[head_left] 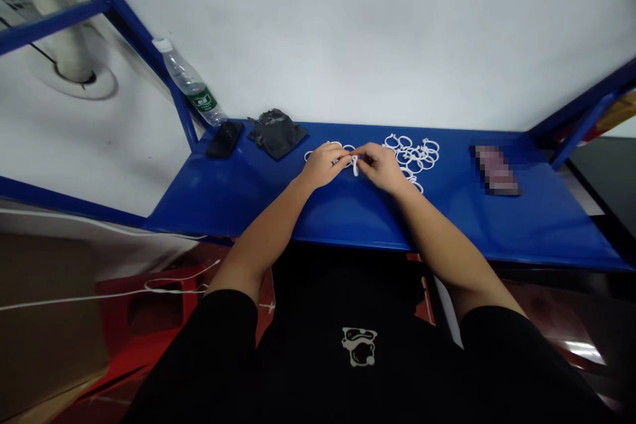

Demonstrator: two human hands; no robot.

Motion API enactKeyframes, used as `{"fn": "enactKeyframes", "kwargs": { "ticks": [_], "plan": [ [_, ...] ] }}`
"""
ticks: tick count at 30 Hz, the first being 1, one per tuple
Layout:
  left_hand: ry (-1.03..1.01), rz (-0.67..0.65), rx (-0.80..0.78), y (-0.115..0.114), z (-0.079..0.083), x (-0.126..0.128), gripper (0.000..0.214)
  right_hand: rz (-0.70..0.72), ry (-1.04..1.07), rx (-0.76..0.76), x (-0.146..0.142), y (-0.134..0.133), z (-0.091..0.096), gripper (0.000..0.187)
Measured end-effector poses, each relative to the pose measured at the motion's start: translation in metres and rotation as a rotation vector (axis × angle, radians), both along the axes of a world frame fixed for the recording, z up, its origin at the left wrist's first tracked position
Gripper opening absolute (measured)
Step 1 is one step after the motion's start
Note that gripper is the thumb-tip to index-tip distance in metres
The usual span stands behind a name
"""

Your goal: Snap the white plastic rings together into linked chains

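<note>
Between both hands, a white ring

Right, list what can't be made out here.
All in the head view:
White rings by the left hand: partly covered by it, exact count hidden.
White piece at the right hand: too small to tell whether it's gripped.
Flat item at right: pixelated.
Bottle label: print too small.

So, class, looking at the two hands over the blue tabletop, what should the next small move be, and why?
Probably a light pinch at the top of the white ring by the left hand and right hand: both hands' fingertips meet there, with its lower part showing between them.
</note>
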State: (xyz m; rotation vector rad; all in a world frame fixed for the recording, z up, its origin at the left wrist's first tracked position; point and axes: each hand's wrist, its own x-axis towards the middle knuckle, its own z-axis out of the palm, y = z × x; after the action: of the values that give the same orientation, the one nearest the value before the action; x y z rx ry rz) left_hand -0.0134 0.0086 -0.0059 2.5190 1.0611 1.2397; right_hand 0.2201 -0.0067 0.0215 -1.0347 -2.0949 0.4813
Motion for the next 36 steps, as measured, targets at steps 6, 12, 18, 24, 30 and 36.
{"fn": "enactKeyframes", "kwargs": {
  "ticks": [6,12,18,24,30,36],
  "plan": [
    [-0.034,-0.03,0.036,0.0,-0.001,0.002,0.01,-0.063,0.019,0.003,0.0,0.001,-0.002,0.021],
    [-0.045,-0.019,0.079,0.0,-0.002,0.003,0.01,-0.044,-0.084,0.024,0.001,-0.003,0.003,0.016],
    [-0.04,0.008,0.09,0.001,-0.004,0.001,0.01,0.02,-0.087,-0.002,0.003,-0.004,0.006,0.024],
    [-0.053,-0.005,0.083,0.002,-0.006,0.002,0.012,-0.011,-0.084,0.007,0.003,-0.002,0.002,0.022],
    [-0.057,0.015,0.108,-0.002,-0.002,0.005,0.019,-0.035,-0.065,0.006,-0.001,-0.005,0.001,0.023],
    [-0.063,0.171,0.131,0.006,-0.006,-0.004,0.015,-0.141,-0.102,0.002,0.011,0.009,0.002,0.022]
  ]
}}
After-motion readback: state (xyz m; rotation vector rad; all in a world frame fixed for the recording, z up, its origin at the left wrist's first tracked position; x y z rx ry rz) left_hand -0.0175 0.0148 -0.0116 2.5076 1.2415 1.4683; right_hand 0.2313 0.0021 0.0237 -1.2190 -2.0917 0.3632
